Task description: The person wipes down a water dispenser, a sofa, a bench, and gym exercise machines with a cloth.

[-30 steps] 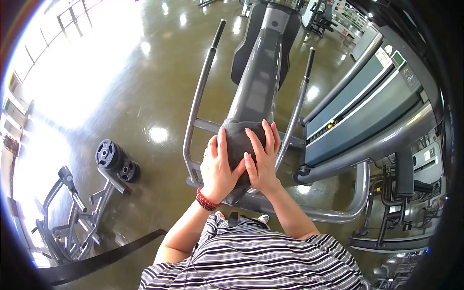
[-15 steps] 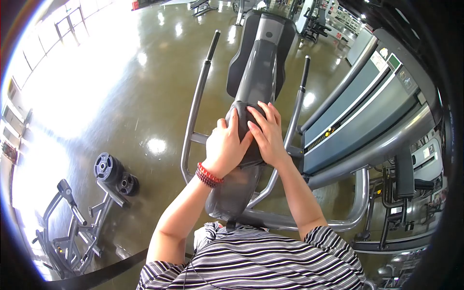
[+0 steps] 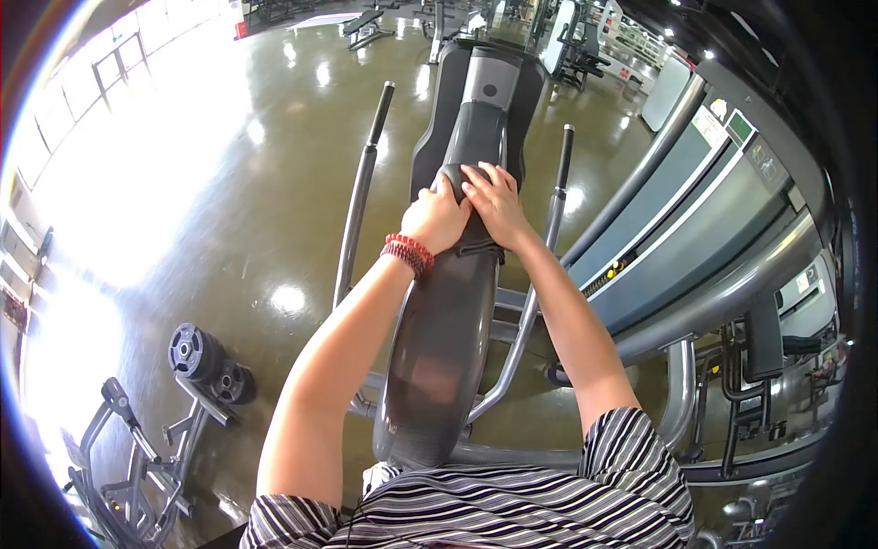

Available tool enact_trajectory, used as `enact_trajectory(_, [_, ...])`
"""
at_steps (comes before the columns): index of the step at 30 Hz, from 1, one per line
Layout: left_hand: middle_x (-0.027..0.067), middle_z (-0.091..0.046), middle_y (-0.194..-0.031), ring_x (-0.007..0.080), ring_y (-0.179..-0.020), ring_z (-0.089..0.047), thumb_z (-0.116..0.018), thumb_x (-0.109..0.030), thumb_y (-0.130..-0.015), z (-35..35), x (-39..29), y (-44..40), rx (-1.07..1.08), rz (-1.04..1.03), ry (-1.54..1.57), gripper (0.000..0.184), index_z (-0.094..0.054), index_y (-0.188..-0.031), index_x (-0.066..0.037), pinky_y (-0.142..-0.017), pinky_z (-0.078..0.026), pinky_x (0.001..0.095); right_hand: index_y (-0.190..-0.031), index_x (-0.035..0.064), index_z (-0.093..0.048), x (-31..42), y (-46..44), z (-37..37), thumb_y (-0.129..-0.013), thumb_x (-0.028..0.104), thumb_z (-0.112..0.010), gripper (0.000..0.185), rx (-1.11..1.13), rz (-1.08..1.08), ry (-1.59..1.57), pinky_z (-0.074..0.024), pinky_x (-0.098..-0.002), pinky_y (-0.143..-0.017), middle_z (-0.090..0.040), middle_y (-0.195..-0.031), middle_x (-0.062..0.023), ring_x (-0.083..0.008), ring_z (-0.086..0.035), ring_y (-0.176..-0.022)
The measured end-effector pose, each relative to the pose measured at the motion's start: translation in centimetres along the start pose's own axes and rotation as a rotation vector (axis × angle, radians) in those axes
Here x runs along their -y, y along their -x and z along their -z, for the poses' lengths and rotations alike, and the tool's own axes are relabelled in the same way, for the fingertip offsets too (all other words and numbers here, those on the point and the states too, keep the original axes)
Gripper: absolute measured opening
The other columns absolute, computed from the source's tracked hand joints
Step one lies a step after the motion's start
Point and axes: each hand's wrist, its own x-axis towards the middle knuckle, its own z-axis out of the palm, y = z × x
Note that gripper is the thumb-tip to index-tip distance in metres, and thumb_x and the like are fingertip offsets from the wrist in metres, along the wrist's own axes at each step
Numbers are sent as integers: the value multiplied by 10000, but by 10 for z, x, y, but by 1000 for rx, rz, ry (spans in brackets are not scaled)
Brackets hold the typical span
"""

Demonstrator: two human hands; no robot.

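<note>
A long, glossy dark seat pad (image 3: 430,357) of a gym machine runs forward from my body. At its far end both hands press down on a dark cloth (image 3: 477,245), bunched beneath them with its edge hanging over the pad. My left hand (image 3: 437,218), with red and dark bead bracelets at the wrist, curls its fingers over the cloth. Beside it, my right hand (image 3: 497,209) bends its fingers over the same rounded end, thumb side toward the left hand. Most of the cloth is hidden under the palms.
Beyond my hands rises a dark backrest (image 3: 430,146). A left handlebar (image 3: 361,188) and a right handlebar (image 3: 560,174) flank it. To the right stands a weight-stack housing (image 3: 677,215). A rack with weight plates (image 3: 194,351) stands on the floor at left.
Both hands have slid forward along the pad, away from my body, with the cloth under them. More of the pad's near surface shows, and the view has shifted slightly.
</note>
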Motion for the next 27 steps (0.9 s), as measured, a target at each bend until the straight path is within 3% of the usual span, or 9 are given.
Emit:
enact_trajectory(4, [355,-591,-1070,482,-996,-594,-470,-465,-924,-11,1,-47,-29,12,31,632,-405,-1279,53,-870,-488,497,-1383,261,-456,-29,-38,-4,-946,536,-363,525,12,-50,8,-273,-595,-1056,-316,-1486,-83,-332,-213,-1392])
enact_trajectory(7, [343,-608,-1047,469,-998,-599,-464,-472,-923,-20,6,-77,-29,33,41,625,-423,-1245,63,-875,-483,488,-1381,286,-457,-50,-65,-14,-945,546,-358,517,9,-62,17,-270,-621,-1044,-312,-1491,-65,-323,-213,-1394])
enact_trajectory(17, [332,-593,-1120,436,-1072,-583,-456,-517,-908,-22,6,-90,-2,74,54,752,-340,-1374,61,-923,-465,458,-1377,315,-460,-62,-78,-20,-971,536,-313,485,-22,-85,24,-282,-582,-1063,-318,-1494,-45,-300,-236,-1392])
enact_trajectory(18, [332,-589,-1131,436,-1079,-581,-461,-524,-903,-20,5,-88,14,78,47,767,-331,-1385,57,-928,-463,455,-1372,307,-469,-58,-75,-19,-975,526,-312,479,-35,-103,19,-288,-536,-1083,-322,-1493,-57,-313,-242,-1388])
enact_trajectory(27, [371,-524,-1200,468,-1116,-544,-477,-539,-893,-10,1,-43,19,41,16,816,-267,-1431,39,-955,-448,465,-1371,213,-475,-30,-28,-14,-992,469,-329,480,-100,-55,-74,-228,-470,-1123,-306,-1484,-166,-405,-245,-1355])
